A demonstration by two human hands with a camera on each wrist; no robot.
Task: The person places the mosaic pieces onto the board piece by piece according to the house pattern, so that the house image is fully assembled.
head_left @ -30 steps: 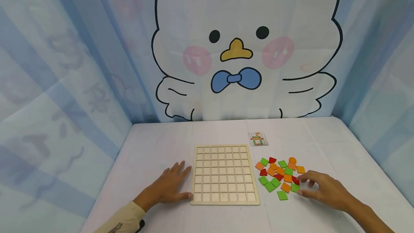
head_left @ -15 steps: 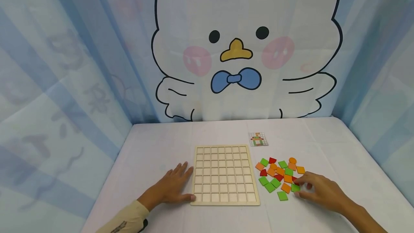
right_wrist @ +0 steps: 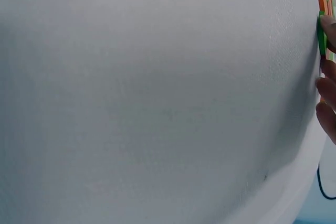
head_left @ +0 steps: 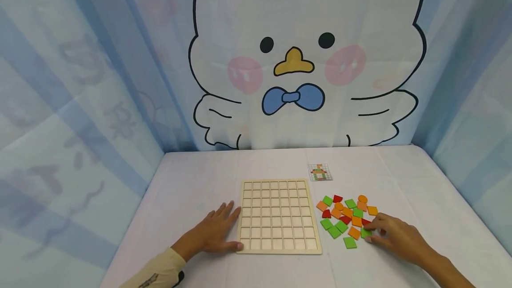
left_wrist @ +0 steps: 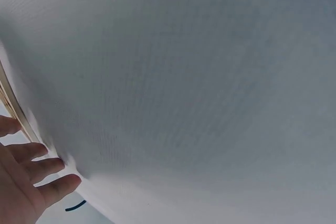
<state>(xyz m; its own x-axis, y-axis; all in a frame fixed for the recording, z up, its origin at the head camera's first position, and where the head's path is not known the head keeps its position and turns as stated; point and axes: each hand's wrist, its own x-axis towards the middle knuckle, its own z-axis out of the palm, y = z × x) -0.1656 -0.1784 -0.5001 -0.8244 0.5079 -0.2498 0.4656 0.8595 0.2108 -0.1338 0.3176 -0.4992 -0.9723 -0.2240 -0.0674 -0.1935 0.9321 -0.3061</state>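
Note:
A wooden grid board lies flat on the table, its cells bare. Along its left edge rests my left hand, fingers spread, with the thumb on the near left corner and the index finger against the side. Right of the board lies a loose cluster of flat tiles in green, orange and red. At the cluster's right side my right hand has its thumb and index finger bent around a green square tile, pinching it at the table. A red tile is partly hidden by the index finger. The right wrist view shows the green tile edge-on at the thumb.
A small pattern card with a coloured figure on a grid lies behind the tiles. Orange round tiles and a lone green tile are among the scattered pieces. White cloth covers the table; a printed curtain stands behind.
My right hand has moved slightly left, and its thumb and index finger have closed in on the green tile. The left hand has shifted slightly right, its thumb coming onto the board's corner.

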